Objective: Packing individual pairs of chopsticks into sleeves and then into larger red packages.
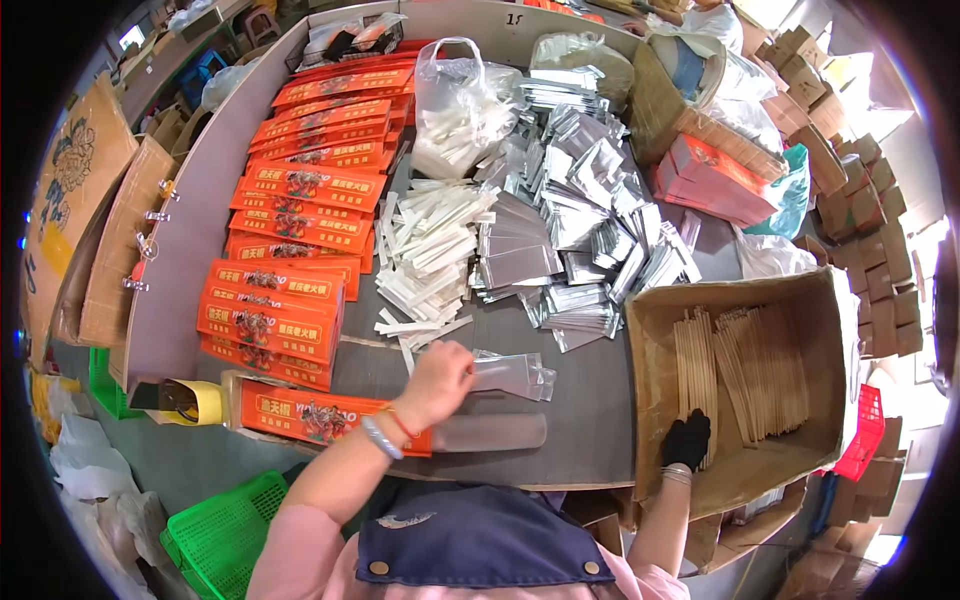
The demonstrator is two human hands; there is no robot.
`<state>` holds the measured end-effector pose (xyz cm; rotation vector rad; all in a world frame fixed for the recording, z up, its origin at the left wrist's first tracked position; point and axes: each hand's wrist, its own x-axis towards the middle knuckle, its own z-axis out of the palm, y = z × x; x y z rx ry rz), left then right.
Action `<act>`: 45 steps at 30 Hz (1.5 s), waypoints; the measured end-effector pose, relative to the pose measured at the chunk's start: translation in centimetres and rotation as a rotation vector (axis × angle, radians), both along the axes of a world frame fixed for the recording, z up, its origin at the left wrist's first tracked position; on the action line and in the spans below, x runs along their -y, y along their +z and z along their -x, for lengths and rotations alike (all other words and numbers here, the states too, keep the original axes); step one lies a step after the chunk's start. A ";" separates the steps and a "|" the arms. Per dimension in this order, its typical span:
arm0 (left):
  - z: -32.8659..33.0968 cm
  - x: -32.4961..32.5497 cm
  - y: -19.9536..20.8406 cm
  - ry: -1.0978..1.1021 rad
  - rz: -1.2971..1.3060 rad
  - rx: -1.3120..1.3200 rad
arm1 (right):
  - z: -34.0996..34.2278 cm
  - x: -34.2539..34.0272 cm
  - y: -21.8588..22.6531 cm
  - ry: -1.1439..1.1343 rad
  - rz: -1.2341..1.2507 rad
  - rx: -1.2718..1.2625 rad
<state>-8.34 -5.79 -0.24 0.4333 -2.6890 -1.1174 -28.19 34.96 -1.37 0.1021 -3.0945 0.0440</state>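
Note:
My bare left hand [440,384], with a red cord and a bangle at the wrist, is closed over the table's near part, its fingertips pressed together. Whatever they hold is too small to make out. Beside its knuckles lie clear plastic sleeves [512,376]; below is a longer frosted sleeve [492,432]. Under the wrist a red printed packet [310,415] rests in a shallow holder. My right hand [686,440], in a black glove, reaches into a cardboard box [655,330] and is closed around the near ends of wooden chopsticks [692,350]; the dark glove hides the fingertips.
Stacks of red printed packets [300,225] line the left side. White paper strips [430,245] and silvery packets [590,190] are heaped mid-table. A plastic bag [450,110] stands behind them. A grey partition [185,220] edges the left; a green crate [225,535] sits below.

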 end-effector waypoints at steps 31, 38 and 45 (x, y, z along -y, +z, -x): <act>-7.4 -3.2 4.3 -0.111 0.288 0.127 | -10.0 17.7 -1.3 1.144 0.666 0.278; -6.2 -3.3 2.0 -0.126 0.228 0.066 | -15.2 21.5 0.0 0.816 1.010 0.632; -4.8 -1.7 5.8 -0.495 0.388 0.353 | -11.3 20.0 4.3 1.116 0.310 0.203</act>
